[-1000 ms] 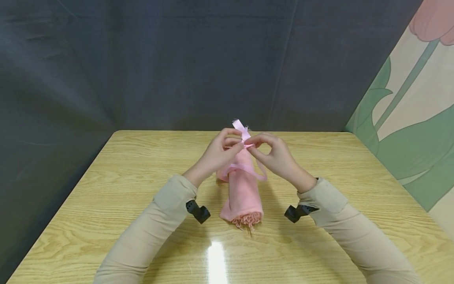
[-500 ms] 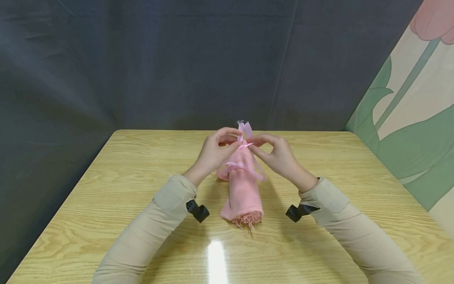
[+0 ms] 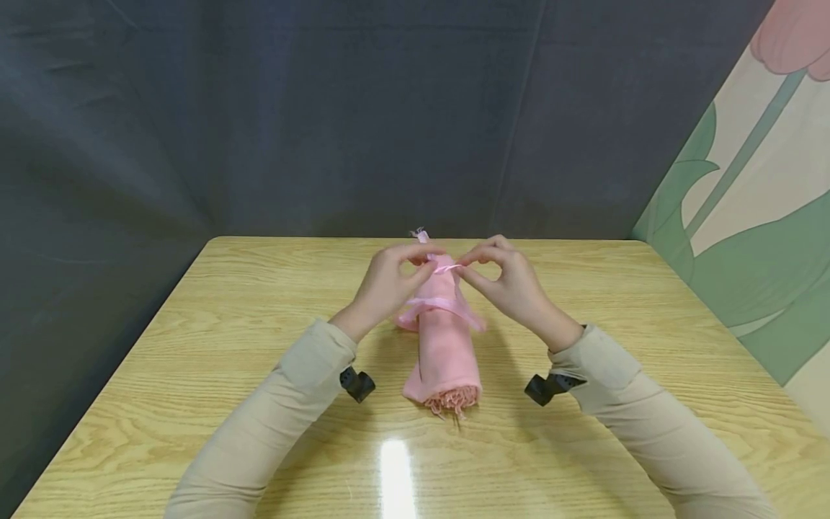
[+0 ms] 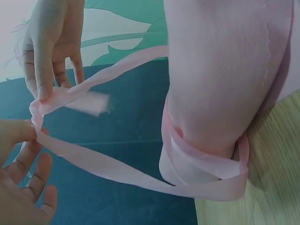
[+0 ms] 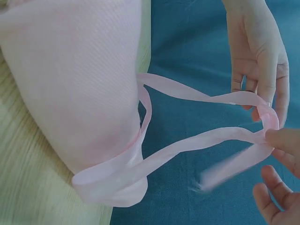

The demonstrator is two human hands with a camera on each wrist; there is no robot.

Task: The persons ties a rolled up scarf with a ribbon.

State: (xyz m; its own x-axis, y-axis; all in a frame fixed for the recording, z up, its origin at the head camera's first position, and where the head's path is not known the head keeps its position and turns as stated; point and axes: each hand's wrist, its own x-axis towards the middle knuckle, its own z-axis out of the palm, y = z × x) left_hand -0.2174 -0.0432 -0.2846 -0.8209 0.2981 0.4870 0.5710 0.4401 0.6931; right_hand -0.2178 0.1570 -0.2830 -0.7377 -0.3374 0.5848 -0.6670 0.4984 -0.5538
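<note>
A rolled pink scarf (image 3: 447,353) with a fringed near end lies lengthwise on the table. A pink satin ribbon (image 4: 103,166) passes loosely round the roll's far part and rises from it in two strands. My left hand (image 3: 392,281) pinches the ribbon between thumb and index finger above the roll. Facing it, my right hand (image 3: 509,285) pinches the ribbon a short way to the right. Between the fingertips the ribbon is twisted or crossed; whether it is knotted I cannot tell. One frayed ribbon end (image 5: 229,171) hangs free, blurred in the right wrist view.
The wood-grain table (image 3: 259,288) extends to both sides of the roll. A dark cloth (image 3: 363,122) hangs behind its far edge. To the right stands a wall panel with a painted flower (image 3: 752,288). A black camera is worn on each wrist.
The ribbon ends that stood up between the hands have dropped, with one frayed tip now showing behind the left hand. The hands have drawn slightly apart; the scarf has stayed in place.
</note>
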